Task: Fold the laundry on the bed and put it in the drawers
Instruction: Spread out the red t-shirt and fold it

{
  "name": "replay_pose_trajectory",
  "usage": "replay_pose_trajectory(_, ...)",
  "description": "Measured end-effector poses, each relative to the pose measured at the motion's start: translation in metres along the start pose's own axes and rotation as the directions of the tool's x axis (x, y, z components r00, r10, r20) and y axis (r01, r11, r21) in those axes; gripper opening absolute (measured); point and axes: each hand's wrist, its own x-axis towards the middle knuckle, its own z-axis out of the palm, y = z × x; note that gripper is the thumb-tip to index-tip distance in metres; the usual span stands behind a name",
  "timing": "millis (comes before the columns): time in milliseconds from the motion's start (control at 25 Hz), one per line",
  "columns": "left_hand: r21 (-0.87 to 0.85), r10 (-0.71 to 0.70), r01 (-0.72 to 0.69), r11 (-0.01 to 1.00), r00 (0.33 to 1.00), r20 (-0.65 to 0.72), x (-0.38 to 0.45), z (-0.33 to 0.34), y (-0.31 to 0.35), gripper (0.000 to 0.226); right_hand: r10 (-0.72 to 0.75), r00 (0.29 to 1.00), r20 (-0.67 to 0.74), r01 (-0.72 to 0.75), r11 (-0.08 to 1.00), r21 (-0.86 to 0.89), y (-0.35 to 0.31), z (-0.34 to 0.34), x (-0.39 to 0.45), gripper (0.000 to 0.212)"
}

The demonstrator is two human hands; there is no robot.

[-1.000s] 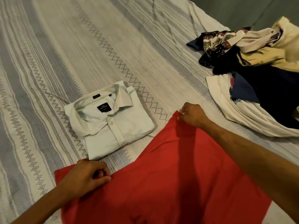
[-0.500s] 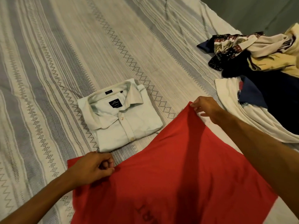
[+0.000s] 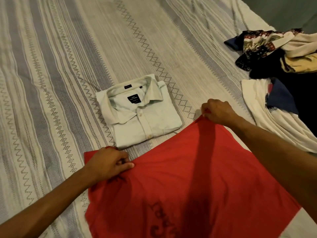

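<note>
Bedspread [image 3: 72, 69]: broad open stretch lay along the left and far side. Folded shirt [image 3: 139, 112]: sat mid-bed, its near edge just beside the left hand [image 3: 109, 163] and the red cloth [image 3: 188, 186]. A narrow strip of bare cover ran between shirt and right hand [image 3: 217, 111]. Laundry pile [image 3: 281, 79]: blocked the right side, near the right forearm. Red cloth covered the near centre.
</note>
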Motion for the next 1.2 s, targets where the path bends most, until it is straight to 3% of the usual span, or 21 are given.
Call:
replay_pose_trajectory(160,-0.031,0.043,-0.046,0.998,0.996,-0.074,-0.006,0.000,-0.001,0.041,-0.160,0.966,-0.201,0.122,0.974,-0.189,0.003,0.005,-0.004,0.003)
replay_pose_trajectory(320,-0.013,0.121,-0.124,0.992,0.980,-0.156,-0.024,-0.007,0.028,0.027,-0.258,0.936,-0.240,0.159,0.917,-0.366,0.016,-0.002,-0.023,0.009)
replay_pose_trajectory(480,0.153,0.350,-0.321,0.935,0.902,-0.251,-0.058,-0.004,0.082,0.015,-0.316,0.897,-0.307,0.167,0.889,-0.426,0.035,-0.006,-0.078,0.020)
replay_pose_trajectory(560,0.268,0.482,-0.426,0.864,0.853,-0.200,-0.074,0.015,0.109,0.015,-0.320,0.906,-0.278,0.168,0.872,-0.459,0.048,-0.002,-0.110,0.031)
replay_pose_trajectory(640,0.347,0.521,-0.457,0.819,0.846,-0.116,-0.083,0.045,0.131,0.024,-0.315,0.926,-0.208,0.171,0.841,-0.514,0.061,0.019,-0.135,0.021)
replay_pose_trajectory(720,0.395,0.486,-0.441,0.806,0.874,-0.017,-0.081,0.081,0.145,0.041,-0.291,0.941,-0.170,0.158,0.827,-0.539,0.074,0.046,-0.149,0.006)
replay_pose_trajectory(800,0.441,0.416,-0.410,0.798,0.905,0.089,-0.072,0.112,0.151,0.051,-0.224,0.966,-0.128,0.119,0.827,-0.550,0.081,0.071,-0.155,0.017)
replay_pose_trajectory(880,0.440,0.361,-0.380,0.814,0.924,0.129,-0.064,0.130,0.152,0.052,-0.130,0.987,-0.092,0.063,0.848,-0.526,0.078,0.083,-0.158,0.014)
replay_pose_trajectory(1000,0.407,0.398,-0.392,0.825,0.915,0.074,-0.067,0.130,0.158,0.043,0.070,0.986,-0.152,-0.118,0.935,-0.336,0.069,0.077,-0.154,0.016)
replay_pose_trajectory(1080,0.373,0.442,-0.387,0.843,0.894,-0.072,-0.074,0.114,0.161,0.033,0.270,0.923,-0.274,-0.284,0.959,-0.013,0.059,0.068,-0.149,0.021)
replay_pose_trajectory(1200,0.284,0.310,-0.234,0.930,0.913,-0.264,-0.064,0.075,0.150,0.038,0.447,0.870,-0.210,-0.282,0.799,0.532,0.048,0.056,-0.133,0.039)
